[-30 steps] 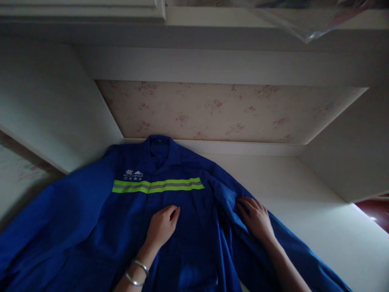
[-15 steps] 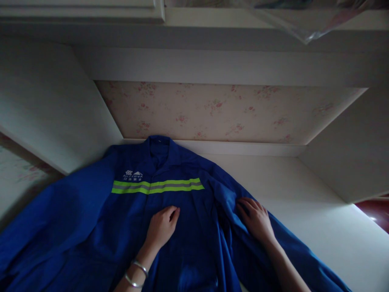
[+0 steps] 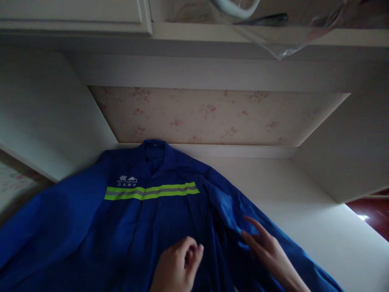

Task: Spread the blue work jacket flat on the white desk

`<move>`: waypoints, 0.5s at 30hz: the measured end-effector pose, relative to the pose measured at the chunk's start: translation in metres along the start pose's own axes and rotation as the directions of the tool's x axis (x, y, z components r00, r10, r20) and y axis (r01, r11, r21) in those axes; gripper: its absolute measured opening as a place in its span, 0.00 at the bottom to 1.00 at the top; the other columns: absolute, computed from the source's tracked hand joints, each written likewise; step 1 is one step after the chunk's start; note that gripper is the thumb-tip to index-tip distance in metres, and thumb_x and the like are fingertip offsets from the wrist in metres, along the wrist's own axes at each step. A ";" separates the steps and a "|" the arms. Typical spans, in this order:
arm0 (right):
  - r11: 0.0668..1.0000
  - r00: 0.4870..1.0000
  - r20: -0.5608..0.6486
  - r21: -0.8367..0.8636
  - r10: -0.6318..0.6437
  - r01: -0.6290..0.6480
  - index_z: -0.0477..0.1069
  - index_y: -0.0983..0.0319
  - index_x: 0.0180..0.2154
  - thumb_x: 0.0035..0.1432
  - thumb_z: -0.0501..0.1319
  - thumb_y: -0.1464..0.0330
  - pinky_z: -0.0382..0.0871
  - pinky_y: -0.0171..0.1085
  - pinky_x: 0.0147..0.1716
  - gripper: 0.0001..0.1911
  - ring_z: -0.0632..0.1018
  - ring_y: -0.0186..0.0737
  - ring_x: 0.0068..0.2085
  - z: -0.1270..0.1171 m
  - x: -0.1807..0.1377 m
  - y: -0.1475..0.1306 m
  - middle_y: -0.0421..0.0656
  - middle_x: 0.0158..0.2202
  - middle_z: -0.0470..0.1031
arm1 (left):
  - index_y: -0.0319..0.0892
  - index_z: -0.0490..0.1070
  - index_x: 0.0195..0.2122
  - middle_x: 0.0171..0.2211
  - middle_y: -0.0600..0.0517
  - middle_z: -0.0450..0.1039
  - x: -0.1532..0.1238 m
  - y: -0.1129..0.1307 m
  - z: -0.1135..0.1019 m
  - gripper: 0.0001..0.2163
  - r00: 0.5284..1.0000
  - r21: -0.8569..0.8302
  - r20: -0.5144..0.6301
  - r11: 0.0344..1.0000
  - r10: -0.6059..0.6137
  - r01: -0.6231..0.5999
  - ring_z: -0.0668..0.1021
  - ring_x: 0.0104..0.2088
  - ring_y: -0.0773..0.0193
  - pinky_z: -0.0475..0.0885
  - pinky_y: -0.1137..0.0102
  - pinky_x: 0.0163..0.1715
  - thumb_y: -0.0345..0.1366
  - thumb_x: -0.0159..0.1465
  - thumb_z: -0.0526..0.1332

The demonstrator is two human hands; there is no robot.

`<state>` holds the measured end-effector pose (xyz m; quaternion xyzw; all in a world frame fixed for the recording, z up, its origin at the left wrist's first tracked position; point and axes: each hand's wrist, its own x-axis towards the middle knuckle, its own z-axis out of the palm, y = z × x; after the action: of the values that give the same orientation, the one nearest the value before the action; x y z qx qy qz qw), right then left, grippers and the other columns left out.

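Note:
A blue work jacket (image 3: 170, 219) lies spread out, collar at the back, with a lime-and-grey reflective stripe (image 3: 152, 191) across its chest and white lettering (image 3: 127, 181) on one side. Over the lower front of the jacket is my left hand (image 3: 178, 265). Its fingers are curled toward the thumb, and nothing shows in the hollow between them. My right hand (image 3: 266, 247) is by the sleeve on the right, index finger and thumb stretched apart. Whether its fingertips touch the cloth is hard to tell. The jacket's lower hem is out of view.
The jacket rests on a white surface (image 3: 306, 202) within a recess with side panels (image 3: 343, 154). Flowered wallpaper (image 3: 209, 115) covers the back. Overhead, a cabinet door (image 3: 73, 16) and a shelf holding a clear plastic bag (image 3: 282, 48) hang low.
Both hands have come down toward the near edge of the view. My right hand has lifted its spread fingers from where they lay on the sleeve. The view has shifted slightly.

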<state>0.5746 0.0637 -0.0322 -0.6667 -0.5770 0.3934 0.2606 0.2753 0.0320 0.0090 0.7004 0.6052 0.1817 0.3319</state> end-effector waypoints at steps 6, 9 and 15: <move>0.991 0.995 0.098 -0.134 0.020 -0.007 0.72 0.62 0.55 0.63 0.53 0.51 0.62 0.36 0.22 0.29 0.74 0.40 0.20 0.003 -0.004 -0.006 0.39 0.19 0.73 | 0.41 0.72 0.47 0.41 0.39 0.80 -0.007 0.033 0.043 0.16 0.936 0.428 0.300 0.903 -0.185 0.041 0.81 0.43 0.42 0.74 0.56 0.39 0.38 0.68 0.48; 0.976 0.968 0.212 0.137 0.137 -0.168 0.72 0.63 0.52 0.61 0.53 0.49 0.56 0.32 0.15 0.29 0.68 0.35 0.13 -0.009 0.010 -0.010 0.36 0.14 0.69 | 0.44 0.72 0.39 0.37 0.43 0.80 -0.001 0.031 0.033 0.14 0.928 0.320 0.356 0.947 -0.107 -0.014 0.82 0.40 0.50 0.71 0.65 0.36 0.33 0.68 0.46; 0.798 0.959 0.222 0.539 0.176 -0.271 0.70 0.63 0.39 0.56 0.62 0.50 0.55 0.26 0.12 0.22 0.67 0.28 0.13 -0.071 0.036 -0.016 0.42 0.20 0.76 | 0.45 0.53 0.22 0.18 0.56 0.61 0.000 0.048 -0.009 0.18 0.909 -0.102 0.414 0.995 0.040 0.002 0.70 0.22 0.66 0.58 0.73 0.22 0.46 0.66 0.52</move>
<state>0.6251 0.1100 0.0119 -0.5894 -0.3708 0.6266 0.3499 0.3044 0.0321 0.0481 0.7113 0.5042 0.0620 0.4858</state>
